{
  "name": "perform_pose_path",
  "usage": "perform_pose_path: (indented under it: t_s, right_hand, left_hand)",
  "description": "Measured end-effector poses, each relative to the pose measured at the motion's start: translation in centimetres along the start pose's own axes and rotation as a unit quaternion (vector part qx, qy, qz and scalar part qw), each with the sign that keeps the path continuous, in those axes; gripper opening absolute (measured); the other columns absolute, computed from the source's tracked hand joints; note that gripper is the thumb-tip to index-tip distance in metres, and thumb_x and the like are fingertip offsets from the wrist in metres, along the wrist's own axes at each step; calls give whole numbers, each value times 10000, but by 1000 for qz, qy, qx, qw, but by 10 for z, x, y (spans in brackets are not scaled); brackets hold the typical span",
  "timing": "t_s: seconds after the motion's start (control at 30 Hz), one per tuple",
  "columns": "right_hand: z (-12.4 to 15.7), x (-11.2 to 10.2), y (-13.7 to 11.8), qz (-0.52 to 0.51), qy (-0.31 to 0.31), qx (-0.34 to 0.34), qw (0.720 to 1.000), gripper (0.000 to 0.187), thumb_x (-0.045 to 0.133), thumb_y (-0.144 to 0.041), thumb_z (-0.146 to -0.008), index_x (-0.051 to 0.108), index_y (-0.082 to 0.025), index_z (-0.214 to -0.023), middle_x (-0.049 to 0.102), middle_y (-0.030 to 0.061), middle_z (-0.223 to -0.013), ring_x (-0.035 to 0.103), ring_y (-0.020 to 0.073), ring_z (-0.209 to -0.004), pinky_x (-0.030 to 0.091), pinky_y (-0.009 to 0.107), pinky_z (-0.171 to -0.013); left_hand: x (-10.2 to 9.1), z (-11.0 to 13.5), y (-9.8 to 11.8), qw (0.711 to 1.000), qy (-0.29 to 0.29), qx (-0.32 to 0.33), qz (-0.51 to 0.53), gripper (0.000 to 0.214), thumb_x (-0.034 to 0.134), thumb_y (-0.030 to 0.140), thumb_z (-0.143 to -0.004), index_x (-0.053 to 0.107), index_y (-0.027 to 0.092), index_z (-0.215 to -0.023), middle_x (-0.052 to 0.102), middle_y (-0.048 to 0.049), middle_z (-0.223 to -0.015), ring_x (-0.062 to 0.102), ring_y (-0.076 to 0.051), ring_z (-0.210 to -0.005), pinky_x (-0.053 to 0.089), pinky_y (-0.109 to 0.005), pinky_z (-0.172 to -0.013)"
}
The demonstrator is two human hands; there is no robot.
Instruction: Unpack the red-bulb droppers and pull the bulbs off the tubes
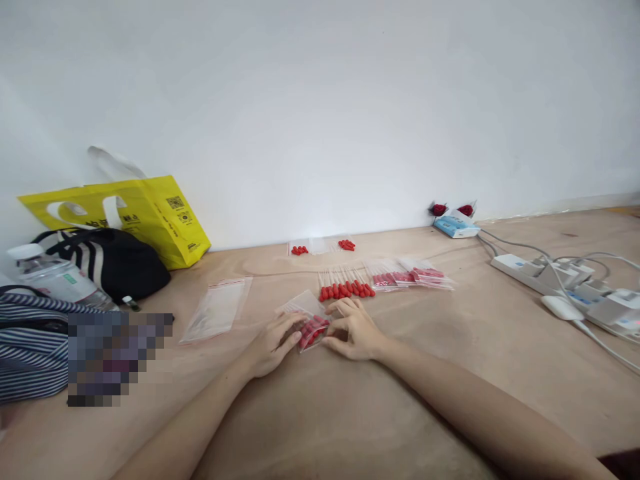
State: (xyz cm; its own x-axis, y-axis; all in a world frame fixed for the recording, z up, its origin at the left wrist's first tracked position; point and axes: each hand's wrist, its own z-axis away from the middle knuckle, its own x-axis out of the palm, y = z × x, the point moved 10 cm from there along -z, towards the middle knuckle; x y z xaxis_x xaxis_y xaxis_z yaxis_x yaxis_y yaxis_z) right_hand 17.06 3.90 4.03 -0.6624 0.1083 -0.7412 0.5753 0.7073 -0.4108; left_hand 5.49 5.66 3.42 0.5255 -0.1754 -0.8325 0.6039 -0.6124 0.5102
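A small clear zip bag (305, 308) lies on the table between my two hands, with several red-tipped sticks (313, 331) inside it. My left hand (274, 343) grips the bag's left edge, thumb and fingers curled in. At the bag's right edge, my right hand (355, 331) has its thumb and bent fingers closed on the plastic. Just beyond lies a row of loose pale sticks with red heads (345, 291), heads toward me. To their right, several filled zip bags (395, 277) overlap in a line.
Flat plastic bags (220, 307) lie to the left. Near the wall are two small groups of red pieces (300, 251) on clear plastic. A yellow bag (185, 227), black bag (135, 260) and bottle (60, 277) stand left. A power strip (525, 273) with cables sits right.
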Motion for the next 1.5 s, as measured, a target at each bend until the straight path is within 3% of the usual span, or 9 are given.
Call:
perform_pose_path:
  t_s: [0.2,0.33,0.43,0.6,0.77,0.87,1.0,1.2,1.5]
  right_hand:
    - [0,-4,19,29,13,81,996,70,607,-258,-726,648,-204,-708,578,20,-902,468,163,-879,281,367,-827]
    - [0,3,24,31,-21,111,993,103,591,-287,-740,667,-240,-791,562,28,-959,452,180,-925,278,378,-840]
    - [1,11,24,32,-60,120,990,248,578,-299,-745,624,-267,-986,509,52,-1093,413,211,-1016,271,406,-871]
    - [3,28,21,28,-145,115,982,520,539,-214,-729,427,-259,-1235,385,103,-1260,297,267,-1152,239,477,-896]
    - [1,27,26,-44,-153,151,976,400,581,-163,-653,540,-219,-1047,395,84,-1256,283,254,-1177,206,466,-924]
    - [1,24,32,-94,-141,184,968,300,641,-203,-626,575,-214,-919,449,56,-1193,330,236,-1140,200,446,-930]
    - [0,24,31,-119,-139,177,967,251,675,-289,-634,588,-219,-859,525,27,-1064,408,211,-1045,216,424,-919]
    - [1,24,26,-92,-128,139,978,343,608,-463,-701,596,-264,-981,511,45,-1109,394,225,-1074,202,437,-917]
    - [-1,22,22,-99,-105,119,982,429,751,-465,-503,621,-241,-845,518,15,-1081,413,220,-1039,219,408,-914]
  left_hand:
    - [2,8,15,997,-10,60,-52,245,463,281,-815,577,214,-1021,620,-48,-927,557,-174,-869,437,-320,-796]
    - [2,10,18,996,9,80,-46,225,494,254,-795,593,218,-994,573,-62,-1060,518,-188,-994,406,-348,-870]
    - [8,9,14,998,-20,62,-13,314,516,283,-792,528,222,-1100,512,-71,-1193,480,-190,-1090,385,-350,-924]
    - [11,8,14,998,-28,52,5,337,527,313,-791,499,219,-1113,515,-70,-1193,479,-188,-1092,380,-344,-929]
    - [9,8,18,998,-13,54,28,343,543,319,-784,493,217,-1108,559,-55,-1105,516,-179,-1013,402,-330,-884]
    - [9,9,18,998,-14,48,34,355,563,330,-770,496,215,-1099,566,-55,-1087,519,-183,-997,406,-331,-871]
    - [10,9,15,998,-16,44,40,338,571,323,-763,514,207,-1075,572,-53,-1074,526,-179,-981,413,-323,-853]
    - [5,6,14,998,4,46,48,286,568,282,-763,545,205,-1037,596,-46,-1007,540,-167,-922,424,-308,-814]
    - [3,6,11,999,17,15,46,266,589,285,-738,571,203,-992,605,-43,-991,554,-165,-899,439,-301,-790]
